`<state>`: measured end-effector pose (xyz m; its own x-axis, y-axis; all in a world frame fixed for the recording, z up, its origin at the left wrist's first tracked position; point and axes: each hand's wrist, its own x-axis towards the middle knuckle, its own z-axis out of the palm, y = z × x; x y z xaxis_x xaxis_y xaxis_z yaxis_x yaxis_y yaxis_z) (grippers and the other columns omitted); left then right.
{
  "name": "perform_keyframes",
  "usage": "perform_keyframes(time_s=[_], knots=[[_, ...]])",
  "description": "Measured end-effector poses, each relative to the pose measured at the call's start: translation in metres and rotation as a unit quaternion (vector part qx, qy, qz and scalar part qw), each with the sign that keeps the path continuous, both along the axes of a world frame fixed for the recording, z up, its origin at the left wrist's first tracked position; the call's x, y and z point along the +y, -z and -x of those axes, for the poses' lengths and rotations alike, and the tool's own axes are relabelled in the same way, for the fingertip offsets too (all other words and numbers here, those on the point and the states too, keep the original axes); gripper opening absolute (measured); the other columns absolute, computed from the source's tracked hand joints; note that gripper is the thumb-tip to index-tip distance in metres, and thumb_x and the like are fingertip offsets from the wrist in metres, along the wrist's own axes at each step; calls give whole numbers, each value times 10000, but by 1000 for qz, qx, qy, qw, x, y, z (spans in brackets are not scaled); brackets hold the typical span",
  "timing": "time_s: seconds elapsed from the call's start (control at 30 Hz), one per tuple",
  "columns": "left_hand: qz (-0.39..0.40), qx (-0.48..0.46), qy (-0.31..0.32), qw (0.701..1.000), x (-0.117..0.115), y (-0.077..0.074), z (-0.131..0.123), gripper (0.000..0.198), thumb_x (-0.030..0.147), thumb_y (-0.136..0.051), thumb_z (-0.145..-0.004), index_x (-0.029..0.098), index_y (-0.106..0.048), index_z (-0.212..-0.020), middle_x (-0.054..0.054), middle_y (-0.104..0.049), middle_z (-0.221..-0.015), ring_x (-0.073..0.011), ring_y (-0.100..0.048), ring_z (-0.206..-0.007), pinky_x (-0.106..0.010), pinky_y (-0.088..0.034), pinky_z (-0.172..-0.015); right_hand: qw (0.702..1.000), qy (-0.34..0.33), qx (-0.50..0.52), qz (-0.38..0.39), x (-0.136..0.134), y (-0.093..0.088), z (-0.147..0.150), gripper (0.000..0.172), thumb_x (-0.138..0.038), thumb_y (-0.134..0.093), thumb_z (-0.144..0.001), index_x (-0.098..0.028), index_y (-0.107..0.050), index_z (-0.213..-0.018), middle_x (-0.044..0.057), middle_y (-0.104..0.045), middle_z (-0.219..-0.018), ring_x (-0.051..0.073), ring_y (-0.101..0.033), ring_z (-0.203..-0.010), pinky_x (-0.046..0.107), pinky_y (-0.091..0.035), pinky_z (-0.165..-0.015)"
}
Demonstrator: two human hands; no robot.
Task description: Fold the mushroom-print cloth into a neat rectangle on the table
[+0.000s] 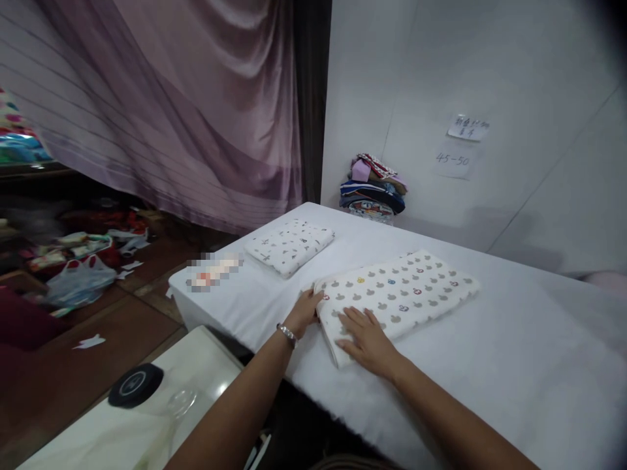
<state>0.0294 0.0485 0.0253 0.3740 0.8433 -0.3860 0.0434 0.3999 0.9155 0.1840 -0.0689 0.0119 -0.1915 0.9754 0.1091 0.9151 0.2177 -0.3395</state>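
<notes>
A folded white cloth with grey and coloured prints (406, 290) lies on the white-covered table (514, 352). My right hand (365, 339) rests flat on its near end, fingers spread. My left hand (304, 310), with a watch on the wrist, touches the cloth's left edge with its fingers stretched out. A second folded white cloth with small dark prints (290, 245) lies further left on the table, apart from both hands.
A pile of folded colourful clothes (373, 186) sits at the table's far corner against the white wall. A purple curtain (196, 111) hangs at the left. A low white surface with a black round object (136, 385) stands near left. Bags and clutter (78, 261) lie on the floor.
</notes>
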Motion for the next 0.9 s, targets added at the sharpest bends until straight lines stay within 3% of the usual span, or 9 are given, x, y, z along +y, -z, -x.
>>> perform_keyframes(time_s=[0.13, 0.23, 0.43, 0.6, 0.77, 0.83, 0.9], knots=[[-12, 57, 24, 998, -5, -2, 7, 573, 468, -555, -804, 167, -418, -1272, -132, -627, -1053, -184, -614, -767, -275, -489, -584, 999, -19, -33, -28, -7, 5, 10, 644, -554, -396, -867, -162, -367, -1377, 125, -322, -1449, 267, -258, -1340, 520, -159, -1085], [-52, 106, 20, 993, -13, 4, 15, 670, 519, -504, -818, 152, -334, -1352, -123, -641, -998, -195, -612, -764, -273, -461, -572, 997, -42, -49, -42, -13, 10, 10, 643, -553, -391, -870, -157, -367, -1376, 123, -290, -1464, 268, -237, -1347, 523, -156, -1082], [-205, 138, 29, 968, -42, 20, 23, 757, 475, -536, -806, 149, -239, -1421, -92, -662, -1034, -240, -598, -997, -344, -433, -872, 995, -61, -66, -49, -14, 14, 9, 692, -590, -417, -841, -170, -351, -1387, 130, -299, -1459, 274, -239, -1346, 528, -162, -1076], [-303, 172, 74, 934, -67, 25, 28, 777, 438, -522, -810, 213, -144, -1450, -55, -617, -1182, -239, -584, -1051, -347, -443, -895, 994, -65, -61, -62, -13, 14, 11, 730, -607, -440, -818, -173, -336, -1394, 128, -304, -1457, 273, -235, -1349, 518, -154, -1083], [-346, 242, 63, 904, -77, 29, 32, 715, 451, -529, -792, 261, -246, -1420, -40, -555, -1273, -257, -608, -957, -362, -446, -876, 996, -55, -36, -64, -12, 13, 11, 683, -546, -449, -836, -169, -335, -1394, 119, -327, -1447, 265, -253, -1342, 514, -177, -1080], [-330, 227, 51, 915, -73, 28, 29, 686, 463, -542, -783, 258, -299, -1390, -53, -557, -1268, -251, -612, -907, -369, -449, -858, 997, -41, -13, -64, -11, 12, 13, 643, -497, -435, -858, -184, -314, -1406, 110, -355, -1434, 252, -270, -1336, 501, -203, -1075], [-284, 137, 43, 948, -65, 24, 24, 654, 434, -556, -781, 258, -319, -1365, -67, -570, -1244, -219, -612, -846, -349, -467, -797, 998, -26, 8, -63, -10, 11, 16, 608, -459, -427, -870, -197, -313, -1406, 103, -363, -1430, 245, -281, -1332, 491, -218, -1072]])
